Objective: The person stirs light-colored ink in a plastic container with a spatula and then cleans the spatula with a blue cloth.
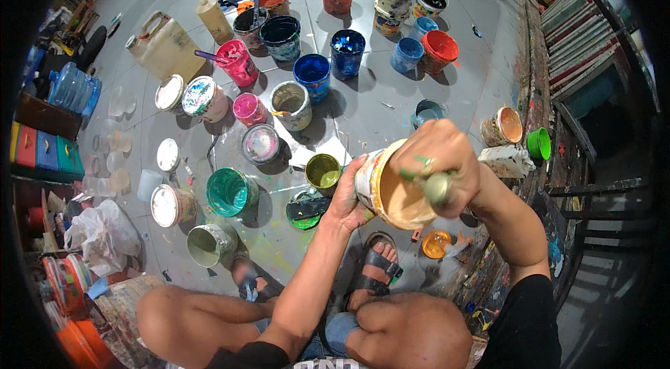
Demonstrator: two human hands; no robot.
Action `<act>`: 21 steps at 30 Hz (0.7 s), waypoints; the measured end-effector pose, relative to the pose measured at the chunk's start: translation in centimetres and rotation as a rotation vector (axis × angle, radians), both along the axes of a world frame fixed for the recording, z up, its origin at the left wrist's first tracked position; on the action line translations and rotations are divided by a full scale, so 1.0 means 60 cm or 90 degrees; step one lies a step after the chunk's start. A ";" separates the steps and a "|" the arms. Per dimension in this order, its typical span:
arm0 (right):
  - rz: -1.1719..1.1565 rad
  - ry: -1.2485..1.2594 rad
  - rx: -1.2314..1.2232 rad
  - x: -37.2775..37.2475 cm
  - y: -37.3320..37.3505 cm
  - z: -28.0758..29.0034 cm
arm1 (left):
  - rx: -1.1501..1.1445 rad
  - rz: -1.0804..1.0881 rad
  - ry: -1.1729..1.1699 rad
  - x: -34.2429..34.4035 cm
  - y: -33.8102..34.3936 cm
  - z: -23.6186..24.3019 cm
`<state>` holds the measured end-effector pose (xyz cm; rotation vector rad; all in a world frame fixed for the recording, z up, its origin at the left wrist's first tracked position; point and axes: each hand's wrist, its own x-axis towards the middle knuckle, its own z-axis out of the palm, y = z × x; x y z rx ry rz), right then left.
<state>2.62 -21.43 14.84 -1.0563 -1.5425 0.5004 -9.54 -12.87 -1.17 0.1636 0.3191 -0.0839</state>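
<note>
Right of centre, our left hand (343, 203) grasps a tilted tub (370, 191) of peach paint (407, 203), probably to steady it; our right hand (436, 154) clenches a round-ended handle (438, 189) over its mouth. Open paint buckets (313, 77) stand upper centre on the floor (481, 69), seemingly within reach.

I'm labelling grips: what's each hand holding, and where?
Left hand: paint tub, by its outer side. Right hand: tool, by its round-ended handle; far end hidden.

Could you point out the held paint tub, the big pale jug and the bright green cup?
Held paint tub (369, 179): head view, on its outer wall.
Big pale jug (167, 49): head view, on its body.
Bright green cup (534, 145): head view, on its side wall.
</note>
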 end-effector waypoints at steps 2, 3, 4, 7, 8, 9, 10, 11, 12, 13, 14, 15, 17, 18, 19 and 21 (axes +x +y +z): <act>-0.151 -0.007 0.009 0.006 -0.008 -0.016 | 0.007 0.047 -0.016 0.002 0.010 -0.008; -0.237 -0.008 0.015 0.009 -0.013 -0.020 | 0.006 0.076 -0.026 0.003 0.013 -0.013; -0.262 0.033 0.012 0.011 -0.019 -0.022 | 0.005 0.104 -0.035 0.003 0.016 -0.018; -0.364 0.173 0.019 0.000 -0.036 -0.033 | 0.038 0.186 -0.069 0.011 0.026 -0.006; -0.403 0.229 0.035 -0.009 -0.035 -0.040 | 0.041 0.204 -0.083 0.011 0.035 -0.008; -0.442 0.286 0.052 -0.017 -0.036 -0.045 | 0.044 0.223 -0.096 0.009 0.043 -0.012; -0.493 0.264 0.029 -0.026 -0.039 -0.047 | 0.035 0.240 -0.084 0.007 0.049 -0.019; -0.540 0.305 0.033 -0.037 -0.046 -0.048 | 0.029 0.237 -0.091 0.008 0.052 -0.025; -0.579 0.352 0.043 -0.052 -0.049 -0.055 | 0.033 0.240 -0.097 0.004 0.059 -0.028; -0.616 0.400 0.052 -0.068 -0.052 -0.063 | 0.036 0.243 -0.103 0.001 0.064 -0.029; -0.634 0.415 0.068 -0.085 -0.054 -0.075 | 0.026 0.257 -0.093 0.004 0.063 -0.027; -0.654 0.432 0.084 -0.106 -0.054 -0.090 | 0.013 0.255 -0.090 0.004 0.062 -0.034; -0.634 0.445 0.100 -0.134 -0.059 -0.112 | -0.010 0.249 -0.082 0.000 0.063 -0.049; -0.594 0.442 0.100 -0.144 -0.063 -0.121 | 0.010 0.262 -0.064 0.000 0.059 -0.051; -0.554 0.439 0.100 -0.149 -0.065 -0.125 | 0.010 0.231 -0.057 -0.001 0.060 -0.058; -0.346 0.186 -0.040 -0.128 -0.070 -0.104 | 0.017 0.179 -0.033 -0.011 0.075 -0.072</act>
